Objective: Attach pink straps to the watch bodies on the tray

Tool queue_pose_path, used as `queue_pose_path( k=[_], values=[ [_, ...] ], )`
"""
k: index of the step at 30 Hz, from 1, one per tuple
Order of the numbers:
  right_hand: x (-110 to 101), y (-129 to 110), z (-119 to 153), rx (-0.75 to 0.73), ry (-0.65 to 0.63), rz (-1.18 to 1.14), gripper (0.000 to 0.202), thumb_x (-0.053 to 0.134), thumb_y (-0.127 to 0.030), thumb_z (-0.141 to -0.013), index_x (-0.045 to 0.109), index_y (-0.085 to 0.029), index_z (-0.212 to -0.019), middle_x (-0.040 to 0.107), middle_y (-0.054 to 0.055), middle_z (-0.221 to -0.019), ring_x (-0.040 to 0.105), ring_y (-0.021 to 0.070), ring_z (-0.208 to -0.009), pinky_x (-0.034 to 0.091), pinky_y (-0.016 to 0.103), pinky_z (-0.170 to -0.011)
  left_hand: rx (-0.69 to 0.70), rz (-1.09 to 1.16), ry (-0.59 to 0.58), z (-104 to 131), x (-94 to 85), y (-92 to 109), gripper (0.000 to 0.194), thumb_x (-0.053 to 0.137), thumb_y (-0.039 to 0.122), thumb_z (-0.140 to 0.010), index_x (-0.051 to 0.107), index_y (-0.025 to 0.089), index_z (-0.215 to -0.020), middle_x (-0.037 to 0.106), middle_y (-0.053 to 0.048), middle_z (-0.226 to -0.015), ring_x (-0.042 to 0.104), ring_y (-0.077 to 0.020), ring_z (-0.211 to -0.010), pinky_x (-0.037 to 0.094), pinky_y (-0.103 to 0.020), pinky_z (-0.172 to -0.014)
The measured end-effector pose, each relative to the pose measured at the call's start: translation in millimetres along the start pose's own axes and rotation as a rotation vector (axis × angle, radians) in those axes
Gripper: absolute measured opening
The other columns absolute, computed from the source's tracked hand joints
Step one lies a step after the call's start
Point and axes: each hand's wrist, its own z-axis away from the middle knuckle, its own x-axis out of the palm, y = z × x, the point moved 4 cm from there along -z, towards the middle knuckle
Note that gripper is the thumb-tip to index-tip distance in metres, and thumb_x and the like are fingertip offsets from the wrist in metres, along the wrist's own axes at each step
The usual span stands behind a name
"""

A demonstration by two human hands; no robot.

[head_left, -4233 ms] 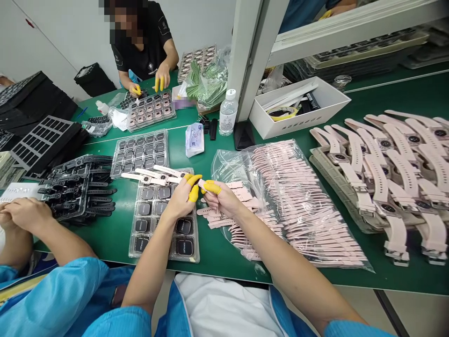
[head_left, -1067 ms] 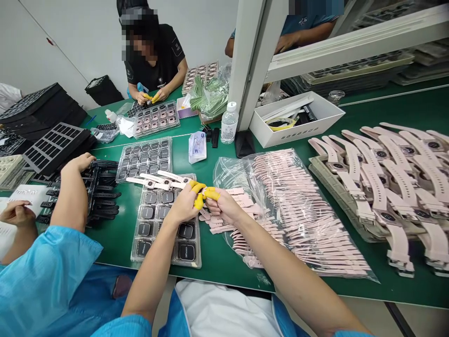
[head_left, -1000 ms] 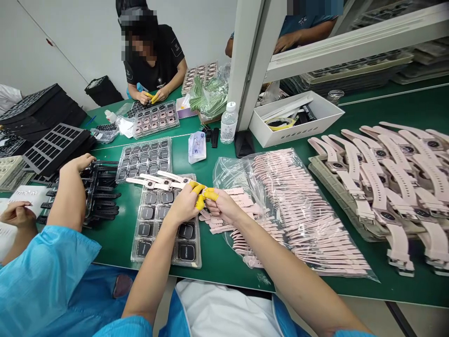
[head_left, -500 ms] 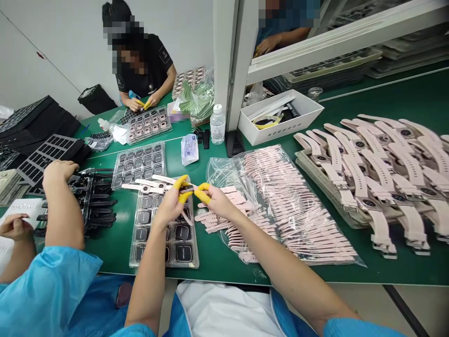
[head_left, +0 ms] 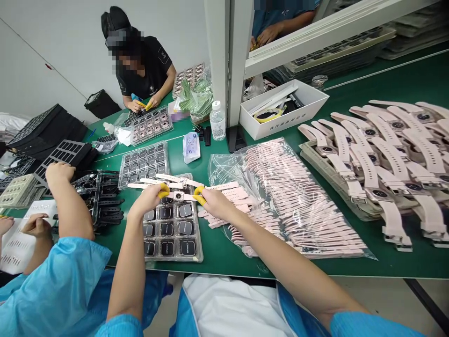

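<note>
Pink smartwatch (head_left: 178, 195), seen from the head camera: it spans the gap between the two hands, face up, its straps running left and right over the far part of a clear tray (head_left: 197, 234) of square watch boxes. Whether it touches the tray cannot be told. The left hand (head_left: 150, 198) pinches the strap on its side between yellow-covered fingertips; the right hand (head_left: 213, 201) grips the opposite strap likewise, both nearly closed. Other pink watches (head_left: 168, 177) lie just beyond it. Loose pink straps (head_left: 229, 192) and a plastic bag (head_left: 219, 164) of more straps sit beside the right hand on the green table (head_left: 215, 248).
</note>
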Motion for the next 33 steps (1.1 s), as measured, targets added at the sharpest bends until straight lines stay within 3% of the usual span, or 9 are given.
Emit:
queue_pose_path(
  k=[5, 11, 17, 21, 23, 27, 30, 33],
  values=[
    [-3, 4, -2, 0.056, -0.034, -0.031, 0.022, 0.049, -0.037, -0.106, 0.064, -0.022, -0.108, 0.063, 0.001, -0.072, 0.055, 0.0189, -0.063, 0.031, 0.029, -0.063, 0.013, -0.041, 0.059, -5, 1.0, -4, 0.021, 0.050, 0.026, -0.099, 0.070, 0.021, -0.100, 0.079, -0.008, -0.103, 0.071, -0.0254, -0.095, 0.053, -0.038, -0.089],
    [-5, 1, 0, -0.011, -0.082, 0.091, 0.024, 0.065, -0.031, -0.097, 0.067, -0.020, -0.119, 0.070, 0.006, -0.087, 0.061, 0.0219, -0.075, 0.035, 0.030, -0.064, 0.060, -0.171, 0.080, -5, 4.9, -6, 0.020, 0.054, 0.020, -0.097, 0.073, 0.020, -0.101, 0.074, -0.009, -0.103, 0.068, -0.0243, -0.096, 0.052, -0.040, -0.094],
    [-10, -4, 3, -0.021, -0.082, 0.267, 0.015, 0.063, -0.031, -0.099, 0.070, -0.019, -0.104, 0.069, 0.012, -0.097, 0.062, 0.0239, -0.075, 0.034, 0.033, -0.061, 0.073, -0.327, 0.160, -9, 18.3, -2, 0.022, 0.052, 0.024, -0.102, 0.072, 0.020, -0.110, 0.068, -0.013, -0.113, 0.062, -0.0297, -0.111, 0.046, -0.047, -0.103],
    [-24, -10, 6, -0.086, 0.007, 0.276, 0.025, 0.060, -0.037, -0.101, 0.071, -0.020, -0.115, 0.068, 0.013, -0.109, 0.065, 0.0266, -0.088, 0.042, 0.034, -0.066, 0.007, -0.378, 0.352, 3, 23.3, -1, 0.020, 0.056, 0.029, -0.101, 0.069, 0.019, -0.111, 0.065, -0.017, -0.124, 0.057, -0.0339, -0.117, 0.042, -0.053, -0.108],
    [-36, -11, 8, -0.105, 0.109, 0.234, 0.027, 0.055, -0.036, -0.103, 0.071, -0.021, -0.119, 0.068, 0.012, -0.111, 0.065, 0.0275, -0.096, 0.046, 0.035, -0.072, -0.073, -0.384, 0.382, 14, 24.1, -3, 0.018, 0.055, 0.030, -0.102, 0.068, 0.019, -0.107, 0.064, -0.018, -0.123, 0.057, -0.0349, -0.118, 0.044, -0.052, -0.105],
    [-58, 5, 13, 0.016, 0.247, 0.325, 0.030, 0.047, -0.023, -0.103, 0.070, -0.018, -0.121, 0.068, 0.016, -0.116, 0.062, 0.0310, -0.106, 0.047, 0.040, -0.083, -0.167, -0.436, 0.200, 32, 29.6, -4, 0.018, 0.055, 0.029, -0.101, 0.068, 0.019, -0.108, 0.067, -0.017, -0.117, 0.060, -0.0342, -0.112, 0.049, -0.046, -0.091],
    [-62, 24, 14, 0.184, 0.167, 0.511, 0.032, 0.047, -0.010, -0.096, 0.072, -0.014, -0.116, 0.068, 0.022, -0.118, 0.059, 0.0358, -0.112, 0.045, 0.046, -0.090, -0.153, -0.530, 0.069, 35, 34.4, 2, 0.021, 0.057, 0.025, -0.099, 0.068, 0.018, -0.116, 0.067, -0.017, -0.120, 0.061, -0.0341, -0.112, 0.051, -0.044, -0.087],
    [-60, 36, 14, 0.311, 0.043, 0.592, 0.033, 0.048, -0.006, -0.092, 0.072, -0.012, -0.115, 0.065, 0.024, -0.124, 0.056, 0.0371, -0.119, 0.043, 0.048, -0.095, -0.128, -0.598, 0.027, 32, 36.0, 9, 0.022, 0.056, 0.023, -0.097, 0.069, 0.017, -0.114, 0.068, -0.017, -0.121, 0.061, -0.0341, -0.114, 0.053, -0.044, -0.089]
  ],
)
